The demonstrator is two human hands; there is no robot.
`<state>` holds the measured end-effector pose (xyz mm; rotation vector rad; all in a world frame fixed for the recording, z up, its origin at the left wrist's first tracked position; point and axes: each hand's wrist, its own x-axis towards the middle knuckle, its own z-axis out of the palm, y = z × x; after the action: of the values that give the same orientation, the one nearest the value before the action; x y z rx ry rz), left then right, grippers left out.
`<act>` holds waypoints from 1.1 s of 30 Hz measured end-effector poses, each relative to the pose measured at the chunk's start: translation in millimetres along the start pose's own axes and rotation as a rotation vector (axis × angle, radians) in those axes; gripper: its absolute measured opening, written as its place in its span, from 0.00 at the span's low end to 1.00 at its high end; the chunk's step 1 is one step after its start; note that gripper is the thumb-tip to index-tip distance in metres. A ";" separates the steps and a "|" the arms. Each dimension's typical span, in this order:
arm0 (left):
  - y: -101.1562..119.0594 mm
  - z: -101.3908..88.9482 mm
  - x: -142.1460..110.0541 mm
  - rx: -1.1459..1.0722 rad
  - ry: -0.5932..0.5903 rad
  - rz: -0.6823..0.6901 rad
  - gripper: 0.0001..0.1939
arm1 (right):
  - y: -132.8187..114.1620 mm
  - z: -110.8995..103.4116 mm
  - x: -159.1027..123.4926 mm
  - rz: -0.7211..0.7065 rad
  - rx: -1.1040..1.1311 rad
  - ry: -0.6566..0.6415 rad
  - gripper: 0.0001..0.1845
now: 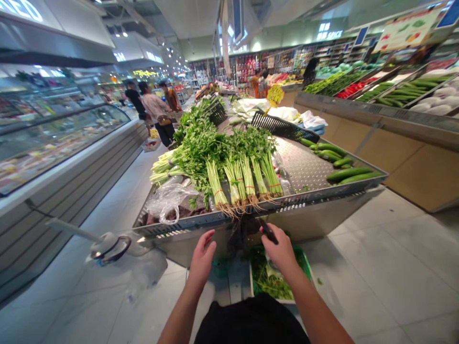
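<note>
My left hand is held in front of the display stand, its fingers apart and nothing in it. In my right hand is a black-handled knife, its tip pointing up and left towards the stand's edge; the blade is hard to make out. Just beyond both hands, bundles of celery with red bands lie in a row, roots hanging over the front rim. Between my hands a dark cloth or bag hangs from that rim.
Below my right hand stands a green crate with leafy trimmings. A clear plastic bag lies at the stand's left corner, cucumbers at its right. A glass counter runs along the left, where several people stand.
</note>
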<state>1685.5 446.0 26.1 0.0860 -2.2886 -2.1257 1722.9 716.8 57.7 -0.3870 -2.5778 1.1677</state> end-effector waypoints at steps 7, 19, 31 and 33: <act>-1.1 4.2 -2.2 -0.050 0.012 -0.001 0.24 | 18.7 -18.6 12.8 0.162 -0.055 0.021 0.15; 4.7 0.8 5.0 -0.085 0.006 -0.007 0.26 | -3.5 19.8 -4.7 0.115 0.224 -0.091 0.14; 3.0 4.6 0.2 -0.091 0.001 -0.060 0.26 | 5.3 5.5 1.8 0.000 0.204 -0.040 0.17; 4.2 7.0 0.0 -0.092 0.003 -0.056 0.26 | -1.9 15.4 -5.2 -0.104 0.227 -0.147 0.18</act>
<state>1685.0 453.3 29.9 0.1536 -2.2080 -2.2525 1721.9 703.2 48.7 -0.1198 -2.5124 1.4799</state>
